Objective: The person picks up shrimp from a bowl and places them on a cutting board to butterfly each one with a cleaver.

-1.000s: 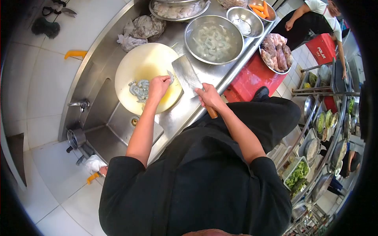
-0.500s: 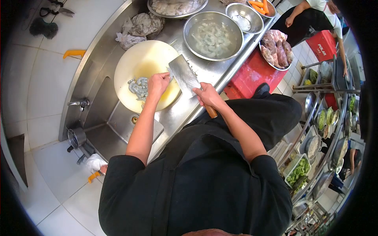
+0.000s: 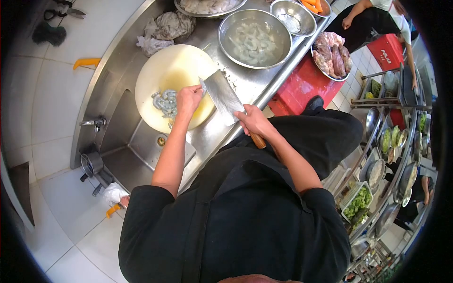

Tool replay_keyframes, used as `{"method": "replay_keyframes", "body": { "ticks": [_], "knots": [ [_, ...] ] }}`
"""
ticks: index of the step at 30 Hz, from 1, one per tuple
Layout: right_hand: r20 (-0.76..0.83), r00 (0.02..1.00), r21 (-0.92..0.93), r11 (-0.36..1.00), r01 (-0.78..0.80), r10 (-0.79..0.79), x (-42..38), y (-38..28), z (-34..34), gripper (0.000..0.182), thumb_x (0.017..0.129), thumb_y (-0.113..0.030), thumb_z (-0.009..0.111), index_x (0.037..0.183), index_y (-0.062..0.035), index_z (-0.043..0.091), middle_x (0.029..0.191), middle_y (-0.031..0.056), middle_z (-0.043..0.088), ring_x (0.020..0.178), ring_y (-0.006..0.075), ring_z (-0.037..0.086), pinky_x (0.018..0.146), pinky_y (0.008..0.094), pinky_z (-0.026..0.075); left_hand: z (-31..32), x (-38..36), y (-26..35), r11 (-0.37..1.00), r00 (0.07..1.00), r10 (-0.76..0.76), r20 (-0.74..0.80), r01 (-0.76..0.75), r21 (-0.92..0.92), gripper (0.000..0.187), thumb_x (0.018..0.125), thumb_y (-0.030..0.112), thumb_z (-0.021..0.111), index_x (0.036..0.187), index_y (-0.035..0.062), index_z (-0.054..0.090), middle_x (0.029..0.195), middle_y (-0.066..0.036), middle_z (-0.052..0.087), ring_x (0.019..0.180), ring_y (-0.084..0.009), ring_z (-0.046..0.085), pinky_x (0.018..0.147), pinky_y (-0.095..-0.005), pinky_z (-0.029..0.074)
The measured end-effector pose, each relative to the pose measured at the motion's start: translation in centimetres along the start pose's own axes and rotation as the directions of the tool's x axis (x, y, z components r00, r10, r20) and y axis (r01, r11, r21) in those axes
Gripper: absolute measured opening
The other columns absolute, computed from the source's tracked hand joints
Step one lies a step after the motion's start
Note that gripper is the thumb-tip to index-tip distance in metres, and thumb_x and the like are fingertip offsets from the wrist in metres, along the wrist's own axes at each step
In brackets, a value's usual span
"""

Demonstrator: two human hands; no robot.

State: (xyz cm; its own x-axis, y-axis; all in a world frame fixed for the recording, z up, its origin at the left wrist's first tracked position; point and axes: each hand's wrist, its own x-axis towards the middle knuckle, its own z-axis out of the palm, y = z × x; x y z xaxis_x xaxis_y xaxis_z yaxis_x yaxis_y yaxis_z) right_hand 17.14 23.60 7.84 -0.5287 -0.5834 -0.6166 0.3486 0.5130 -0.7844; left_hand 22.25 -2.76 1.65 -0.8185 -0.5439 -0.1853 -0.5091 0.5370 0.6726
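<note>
My right hand (image 3: 255,120) is closed around a cleaver (image 3: 223,94) with a wide steel blade and a wooden handle. The blade slants over the right edge of a round, pale cutting board (image 3: 158,63). Over the board, my left hand (image 3: 189,99) is closed in a pinch on a grey raw shrimp, mostly hidden by the fingers, close beside the blade. A small pile of grey shrimp (image 3: 165,102) lies on the board just left of that hand. Beyond the cleaver, a steel bowl (image 3: 225,52) holds peeled shrimp pieces (image 3: 255,42) in water.
Crumpled plastic bags (image 3: 172,26) lie behind the board. A small steel bowl (image 3: 302,26) and a bowl of meat (image 3: 337,59) stand to the right, above a red box (image 3: 302,89). The sink tap (image 3: 96,122) is at left. Another person's hand (image 3: 347,22) shows at upper right.
The view has shifted slightly. My right hand and the cleaver have moved a little right and down relative to the board. My left hand stays beside the blade, still pinching.
</note>
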Motion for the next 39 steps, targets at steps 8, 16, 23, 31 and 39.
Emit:
{"method": "replay_keyframes", "body": {
  "ticks": [8,16,23,31,39],
  "knots": [
    [0.054,0.998,-0.058,0.998,-0.035,0.038,-2.0,1.0,-0.5,0.029,0.101,-0.024,0.059,0.094,0.0035,0.054,0.063,0.0051,0.055,0.046,0.0142,0.055,0.045,0.0332,0.046,1.0,-0.2,-1.2,0.999,0.997,0.016,-0.080,-0.019,-0.044,0.031,0.086,0.024,0.076,0.107,0.0027,0.078,0.093,-0.018,0.077,0.081,-0.0249,0.075,0.077,-0.0331,0.057],
    [0.073,0.996,-0.082,0.996,-0.044,0.050,-3.0,0.8,-1.3,0.025,0.102,-0.023,0.060,0.096,0.0015,0.057,0.063,0.0029,0.055,0.046,0.0123,0.055,0.045,0.0312,0.044,1.1,0.3,-1.9,0.995,0.998,-0.033,-0.052,0.027,-0.101,0.029,0.086,0.022,0.078,0.105,0.0003,0.078,0.090,-0.016,0.078,0.078,-0.0198,0.074,0.075,-0.0313,0.057],
    [0.013,0.999,-0.147,0.988,-0.037,0.040,-1.4,0.0,-1.3,0.031,0.101,-0.025,0.060,0.094,0.0042,0.055,0.062,0.0064,0.057,0.047,0.0160,0.057,0.047,0.0354,0.047,0.9,0.2,-1.5,0.992,0.998,-0.057,-0.039,0.053,-0.113,0.029,0.087,0.021,0.078,0.106,-0.0002,0.078,0.090,-0.016,0.078,0.078,-0.0186,0.074,0.075,-0.0305,0.056],
    [-0.097,0.995,-0.316,0.948,-0.027,-0.004,-2.1,-1.4,-0.9,0.036,0.100,-0.025,0.060,0.100,0.0106,0.060,0.065,0.0176,0.062,0.050,0.0245,0.063,0.059,0.0426,0.052,0.7,0.0,-1.1,0.989,0.997,-0.070,-0.030,0.066,-0.129,0.029,0.087,0.021,0.077,0.108,0.0008,0.078,0.088,-0.014,0.077,0.076,-0.0185,0.072,0.075,-0.0309,0.056],
    [-0.163,0.981,-0.546,0.838,-0.005,-0.101,-2.2,-1.3,-0.9,0.036,0.098,-0.028,0.061,0.106,0.0072,0.063,0.094,0.0315,0.068,0.091,0.0459,0.068,0.083,0.0522,0.052,-0.2,0.7,0.9,0.986,0.982,-0.160,0.101,0.153,0.069,0.031,0.077,0.032,0.081,0.088,0.0036,0.076,0.078,-0.012,0.074,0.072,-0.0224,0.069,0.070,-0.0351,0.054]
  ]
}}
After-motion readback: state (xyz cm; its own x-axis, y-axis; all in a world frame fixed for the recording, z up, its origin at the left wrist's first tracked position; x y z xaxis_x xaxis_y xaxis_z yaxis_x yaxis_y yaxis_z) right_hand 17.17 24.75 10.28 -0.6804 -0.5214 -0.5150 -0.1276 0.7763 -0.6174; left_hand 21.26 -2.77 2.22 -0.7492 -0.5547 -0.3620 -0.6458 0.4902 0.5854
